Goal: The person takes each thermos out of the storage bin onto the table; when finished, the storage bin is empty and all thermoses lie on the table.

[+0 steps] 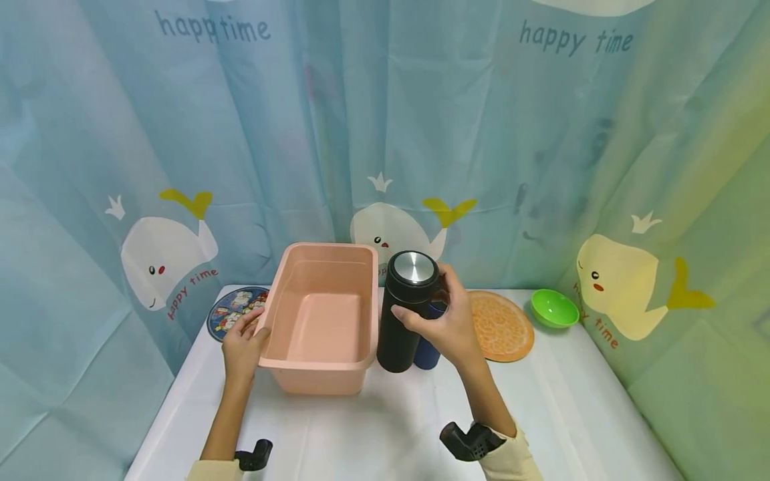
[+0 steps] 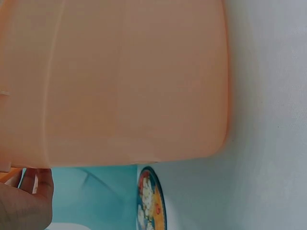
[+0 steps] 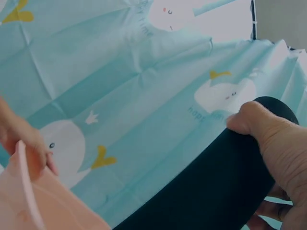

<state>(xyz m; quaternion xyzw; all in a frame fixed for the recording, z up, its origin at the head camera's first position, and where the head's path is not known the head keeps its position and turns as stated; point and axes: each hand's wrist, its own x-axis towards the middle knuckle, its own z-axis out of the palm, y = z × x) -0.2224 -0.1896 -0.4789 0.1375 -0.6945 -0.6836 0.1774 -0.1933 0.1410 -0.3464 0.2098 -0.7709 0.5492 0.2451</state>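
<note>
A pink plastic basin [image 1: 319, 384] is left of the middle in the head view, and nothing lies inside it. My left hand [image 1: 243, 349] grips its left rim, fingers outside and thumb on the edge. Just right of the basin is a black thermos [image 1: 397, 337] with a silver-topped lid. My right hand [image 1: 448, 321] holds it near the top, thumb across the front and fingers round the far side. In the right wrist view the thermos [image 3: 206, 187] slants below that thumb. A dark blue cylindrical thing [image 1: 427, 354] shows behind it, partly hidden.
On the white table [image 1: 313, 441], a round patterned mat [image 1: 218, 319] sits behind my left hand. A round orange mat [image 1: 502, 327] and a green bowl [image 1: 553, 308] are on the right. A blue curtain [image 1: 433, 133] hangs along the table's back edge.
</note>
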